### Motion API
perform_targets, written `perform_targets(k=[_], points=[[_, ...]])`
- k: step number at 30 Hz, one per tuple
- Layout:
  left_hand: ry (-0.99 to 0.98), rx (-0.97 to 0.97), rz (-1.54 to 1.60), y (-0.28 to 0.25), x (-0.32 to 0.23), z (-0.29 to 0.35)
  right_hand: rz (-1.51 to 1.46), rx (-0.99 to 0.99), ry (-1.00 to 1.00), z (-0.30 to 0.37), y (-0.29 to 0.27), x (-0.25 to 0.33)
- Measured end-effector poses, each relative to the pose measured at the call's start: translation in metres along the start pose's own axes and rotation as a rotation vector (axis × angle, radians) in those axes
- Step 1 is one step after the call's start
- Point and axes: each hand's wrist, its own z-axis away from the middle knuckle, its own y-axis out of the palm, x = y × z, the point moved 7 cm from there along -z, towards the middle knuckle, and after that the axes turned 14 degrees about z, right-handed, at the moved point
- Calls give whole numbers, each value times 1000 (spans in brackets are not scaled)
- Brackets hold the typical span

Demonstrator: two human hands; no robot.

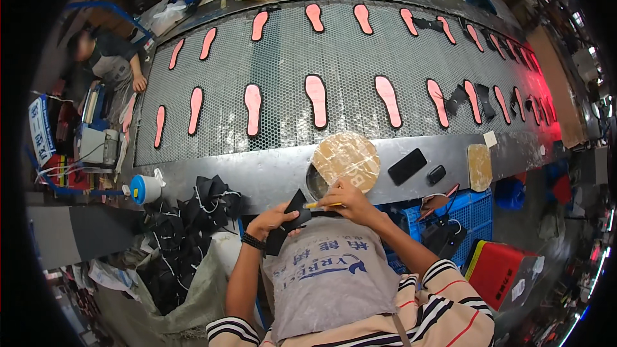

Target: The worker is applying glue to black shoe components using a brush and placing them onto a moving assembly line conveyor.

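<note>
My left hand (270, 219) is closed on a black piece of sheet material (296, 202), perhaps a shoe upper, held just above my lap. Between the fingers of my right hand (346, 196) is a thin brush with a yellow handle (329, 205). Its tip points left and meets or nearly meets the black piece; I cannot tell which. Just beyond my hands stands a round pot (315, 184), partly covered by a round tan cardboard disc (348, 158). What the pot contains is hidden.
A mesh conveyor (286, 58) carries two rows of pink, black-edged insoles (316, 99). On the metal ledge lie a phone (407, 166), a small black case (436, 175) and a tan block (479, 167). Black pieces (173, 244) fill a sack at left. A blue crate (472, 218) stands right. Co-workers sit opposite and left.
</note>
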Motion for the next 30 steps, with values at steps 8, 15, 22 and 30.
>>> perform_targets(k=[8,15,22,30], points=[[163,-67,72,5,-10,0,-128,-35,78,-21,-20,-6],[619,-163,676,-34,35,33,197,-352,262,-7,12,-35],[311,-302,310,-38,92,99,305,-267,297,19,80,-68],[849,-624,199,-71,29,63,275,-264,285,21,97,-62]])
